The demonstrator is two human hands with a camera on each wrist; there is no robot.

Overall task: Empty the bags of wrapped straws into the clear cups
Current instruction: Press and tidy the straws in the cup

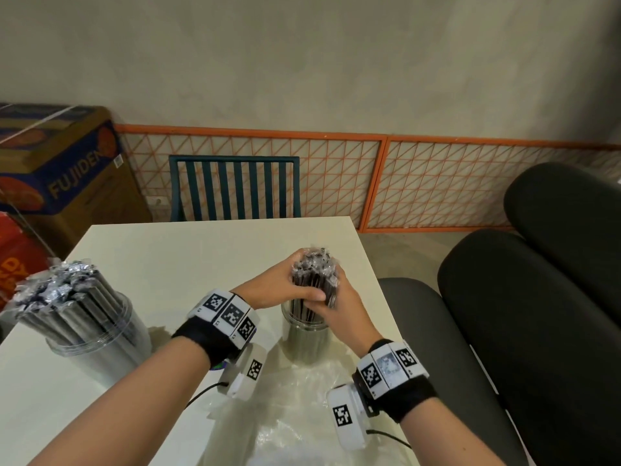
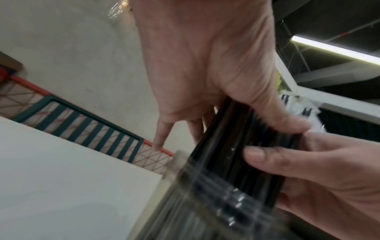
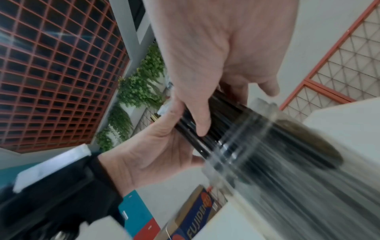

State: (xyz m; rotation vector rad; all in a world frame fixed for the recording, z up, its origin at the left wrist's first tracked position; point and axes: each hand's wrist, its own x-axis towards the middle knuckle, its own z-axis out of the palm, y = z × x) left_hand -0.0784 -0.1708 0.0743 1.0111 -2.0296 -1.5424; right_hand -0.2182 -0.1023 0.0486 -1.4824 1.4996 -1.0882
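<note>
Over the near-right part of the white table point(image 1: 174, 257), both hands close in on one bundle of black wrapped straws point(image 1: 314, 279) that stands upright in a clear cup point(image 1: 304, 341). On the bundle's left side, the left hand point(image 1: 285, 287) has its thumb across the near face and its fingers curled round the far side, gripping it. Opposite, the right hand point(image 1: 341, 304) clasps from the right, thumb pressed on the straws just above the cup's rim, fingers wrapped behind. Both forearms reach in from the near edge, wrists bent inward. Far left, a second clear cup point(image 1: 97, 334) is already packed with straws. Crumpled clear plastic point(image 1: 292, 425) lies on the table between the wrists. Both wrist views are smeared, so the cup's lower half is only a blur, and the straws' lower ends cannot be made out.
</note>
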